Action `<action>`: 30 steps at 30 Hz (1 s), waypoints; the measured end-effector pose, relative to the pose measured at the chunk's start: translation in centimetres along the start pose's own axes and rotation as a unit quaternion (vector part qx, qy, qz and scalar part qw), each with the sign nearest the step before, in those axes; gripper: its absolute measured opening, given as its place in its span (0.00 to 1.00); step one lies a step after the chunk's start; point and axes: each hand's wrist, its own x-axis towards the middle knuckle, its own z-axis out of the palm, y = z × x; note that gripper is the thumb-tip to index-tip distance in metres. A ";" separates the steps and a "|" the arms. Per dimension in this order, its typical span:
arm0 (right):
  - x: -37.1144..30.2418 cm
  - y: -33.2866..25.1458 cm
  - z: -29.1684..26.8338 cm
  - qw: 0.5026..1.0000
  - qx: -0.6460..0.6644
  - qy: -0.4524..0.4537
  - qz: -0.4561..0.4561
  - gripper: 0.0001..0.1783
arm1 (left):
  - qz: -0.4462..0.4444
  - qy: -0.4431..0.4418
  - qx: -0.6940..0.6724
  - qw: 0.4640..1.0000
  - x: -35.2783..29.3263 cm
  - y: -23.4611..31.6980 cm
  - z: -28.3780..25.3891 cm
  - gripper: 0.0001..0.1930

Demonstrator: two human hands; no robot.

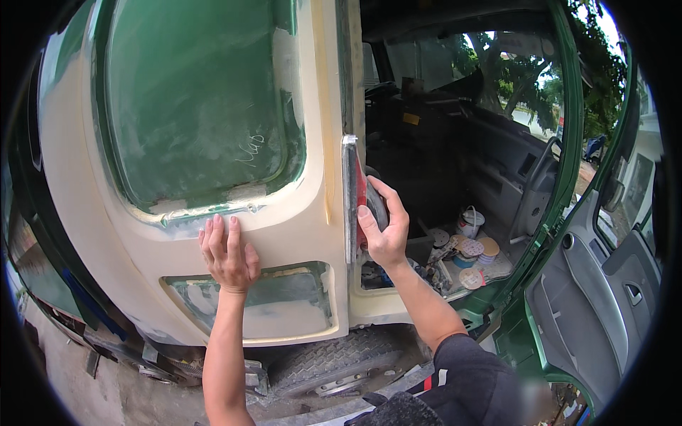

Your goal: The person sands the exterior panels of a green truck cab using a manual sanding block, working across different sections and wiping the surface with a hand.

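Observation:
In front of me is a truck cab's side panel (284, 234), coated in cream filler around a recessed green section (206, 106) with scratched marks. My left hand (231, 252) lies flat on the cream strip below that recess, fingers stretched upward. My right hand (384, 226) grips a long sanding block (351, 199) with a red body and dark handle. The block stands upright along the panel's edge beside the door opening; its sanding face is hidden. A smaller green recess (270, 302) lies below my left hand.
The open cab door (597, 298) stands at the right. On the cab floor are several sanding discs (471, 248) and a small white bucket (470, 221). A large tyre (341, 358) sits beneath the panel. The steering wheel side of the cab is dark.

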 end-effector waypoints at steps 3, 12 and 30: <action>4.4 -1.5 0.6 0.999 0.017 -0.004 0.037 0.24 | -0.004 -0.007 -0.007 1.000 -0.2 0.0 0.2 0.29; 2.7 -0.4 0.1 1.000 -0.003 -0.001 0.005 0.24 | -0.003 -0.012 -0.006 1.000 -0.1 0.3 0.0 0.29; 16.1 -2.8 3.1 0.981 -0.109 0.045 -0.152 0.23 | -0.001 -0.009 0.002 1.000 0.2 -0.1 -0.4 0.29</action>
